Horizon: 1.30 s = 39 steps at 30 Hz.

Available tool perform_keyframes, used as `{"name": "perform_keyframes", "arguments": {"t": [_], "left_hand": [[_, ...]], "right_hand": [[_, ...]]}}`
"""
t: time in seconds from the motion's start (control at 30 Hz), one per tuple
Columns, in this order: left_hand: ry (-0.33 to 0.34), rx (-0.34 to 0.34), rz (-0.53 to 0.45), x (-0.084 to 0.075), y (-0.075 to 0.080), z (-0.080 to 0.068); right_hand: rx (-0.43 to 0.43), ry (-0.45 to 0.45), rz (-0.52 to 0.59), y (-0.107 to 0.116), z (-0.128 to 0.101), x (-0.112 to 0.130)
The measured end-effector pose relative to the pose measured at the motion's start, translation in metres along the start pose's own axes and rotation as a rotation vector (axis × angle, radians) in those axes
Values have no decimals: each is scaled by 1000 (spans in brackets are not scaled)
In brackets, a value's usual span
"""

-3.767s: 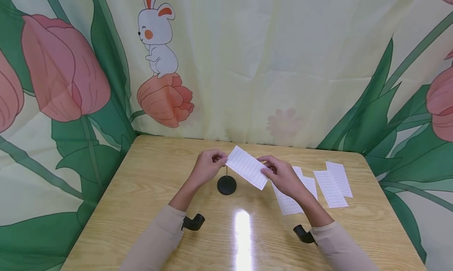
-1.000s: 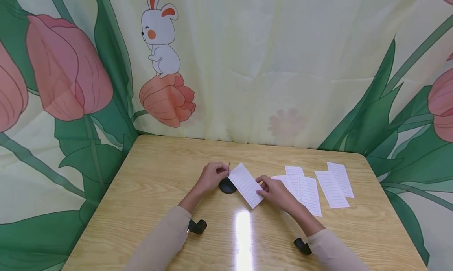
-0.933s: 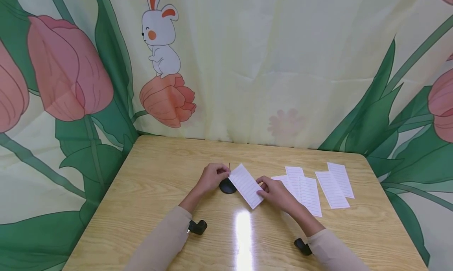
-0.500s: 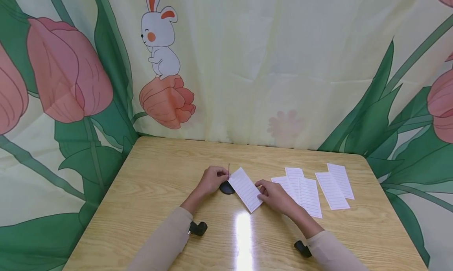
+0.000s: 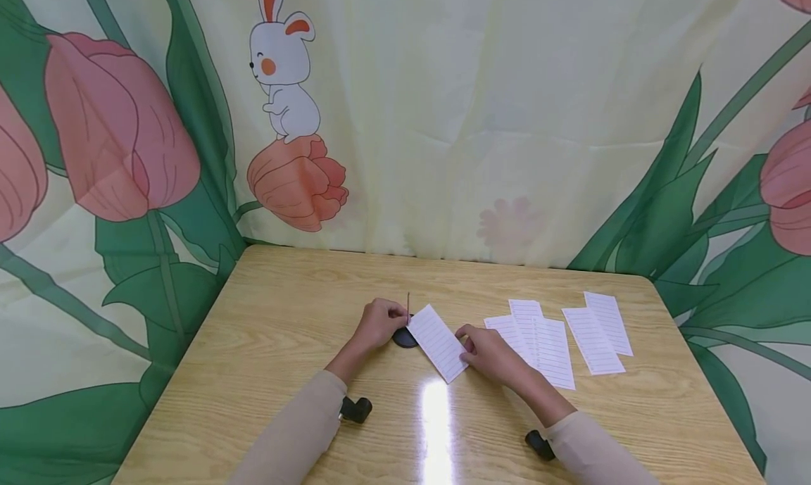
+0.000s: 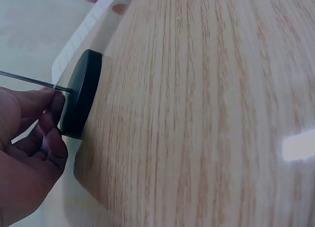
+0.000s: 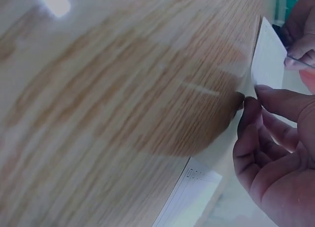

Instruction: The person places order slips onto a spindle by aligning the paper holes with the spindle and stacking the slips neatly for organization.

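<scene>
Both hands pinch one lined slip (image 5: 443, 342) at frame centre: left hand (image 5: 378, 323) at its upper end, steadying it against the spike (image 5: 408, 307). The right hand (image 5: 489, 353) grips the lower end, keeping it taut above the black base (image 5: 402, 338).

Spike stand (image 5: 405, 336) on table (image 5: 285, 316) centre; held slip (image 5: 441, 342) beside; loose slips (image 5: 564, 337) right.

head – high, forward-down, far | wrists – low, close over table (image 5: 279, 344) | shared: lined slip (image 5: 443, 343)
</scene>
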<state>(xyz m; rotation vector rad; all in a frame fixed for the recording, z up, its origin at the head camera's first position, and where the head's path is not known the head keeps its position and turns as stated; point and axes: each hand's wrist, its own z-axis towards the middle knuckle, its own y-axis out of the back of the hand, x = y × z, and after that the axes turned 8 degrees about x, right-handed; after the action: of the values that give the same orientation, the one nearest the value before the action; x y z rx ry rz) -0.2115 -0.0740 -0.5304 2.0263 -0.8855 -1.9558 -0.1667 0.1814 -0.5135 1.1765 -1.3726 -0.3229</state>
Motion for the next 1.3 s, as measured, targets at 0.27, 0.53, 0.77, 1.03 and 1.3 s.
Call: {"name": "perform_keyframes", "arguments": {"t": [0.27,0.53,0.77,1.03,1.3], "left_hand": [[-1,3,-4,1,0,0],[-45,-12,-7,2,4,-5],[-71,-29,28,6,9,-13],[-47,1,25,8,13,-18],[-71,72,28,10,13,-22]], "right_hand": [[-26,-14,-43,4,-4,1],[-77,9,-26,14,-19,-15],[-137,27,-32,26,-32,-35],[-234,0,-37,40,-47,-57],[-275,-69,-61,54,-64,-83]]}}
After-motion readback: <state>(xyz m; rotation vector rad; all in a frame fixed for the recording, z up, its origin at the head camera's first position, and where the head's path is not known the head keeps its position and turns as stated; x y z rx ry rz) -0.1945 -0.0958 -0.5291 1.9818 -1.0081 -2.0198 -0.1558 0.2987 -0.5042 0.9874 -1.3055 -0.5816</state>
